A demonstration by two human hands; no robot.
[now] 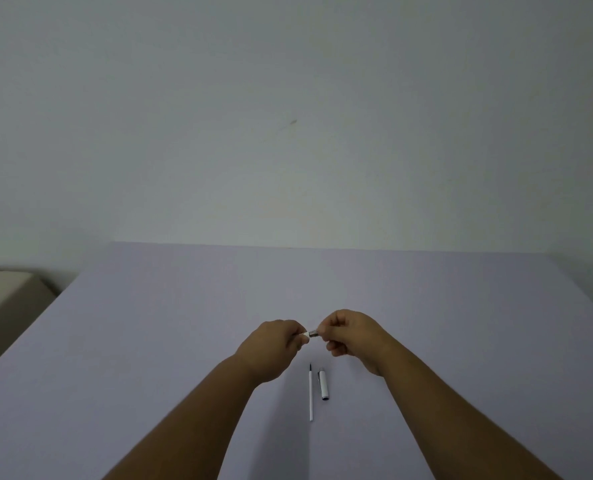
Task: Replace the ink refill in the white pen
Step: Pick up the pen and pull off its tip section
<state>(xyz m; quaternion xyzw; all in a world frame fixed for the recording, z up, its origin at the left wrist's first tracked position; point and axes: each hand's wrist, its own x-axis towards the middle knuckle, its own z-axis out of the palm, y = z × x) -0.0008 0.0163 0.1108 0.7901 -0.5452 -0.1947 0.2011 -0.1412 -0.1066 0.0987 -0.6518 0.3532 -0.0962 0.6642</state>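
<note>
Above the table I hold the white pen between both hands. My left hand is closed around its white barrel; only the barrel's end shows. My right hand pinches the other section, and a short silver threaded part shows in the gap between my hands. On the table below lie a thin white ink refill with a dark tip pointing away from me, and to its right the white pen cap with a metal clip.
The lavender table meets a plain pale wall along its far edge. A beige piece of furniture stands beyond the table's left edge.
</note>
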